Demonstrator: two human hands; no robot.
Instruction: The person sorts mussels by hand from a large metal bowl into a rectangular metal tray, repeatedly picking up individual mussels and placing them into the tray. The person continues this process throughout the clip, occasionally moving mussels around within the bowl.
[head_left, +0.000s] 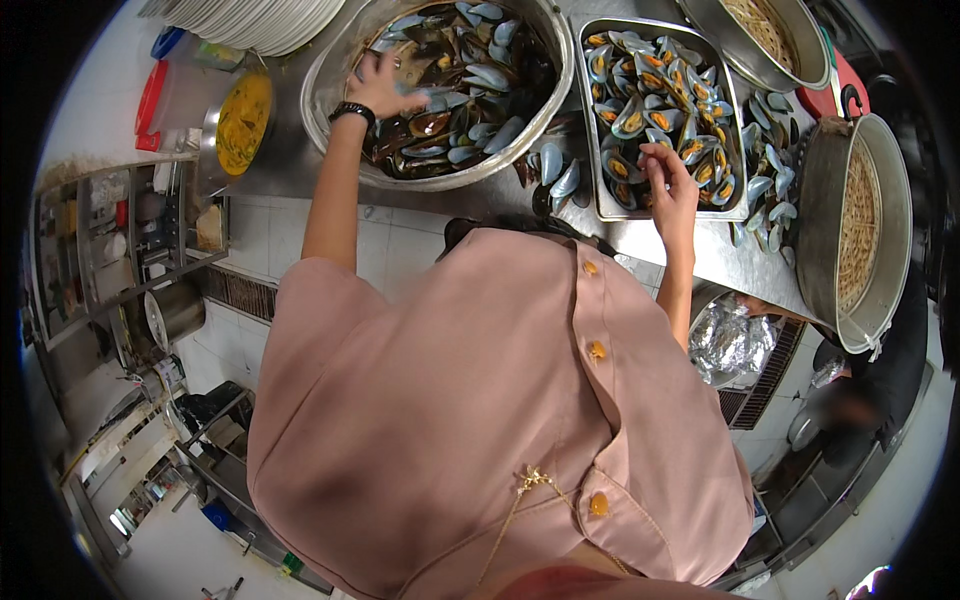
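A large metal basin (313, 131) holds many loose mussel shells (487, 75) and dark mussels in brownish liquid. Over its left side, my left hand (384, 90) reaches in with fingers spread, and nothing shows in its grip. To the right stands a rectangular steel tray (739, 150) filled with mussels on the half shell (660, 82), their orange meat facing up. My right hand (673, 180) is at the tray's near edge, thumb and fingertips close together beside a mussel (621, 169). Whether the fingertips grip that mussel cannot be made out.
Shells (559, 172) lie between basin and tray, and more shells (772, 176) to its right. At right stands a round metal steamer with a woven base (859, 225). A bowl of yellow food (244, 124) and stacked plates (255, 22) are at left. A person (900, 360) is at far right.
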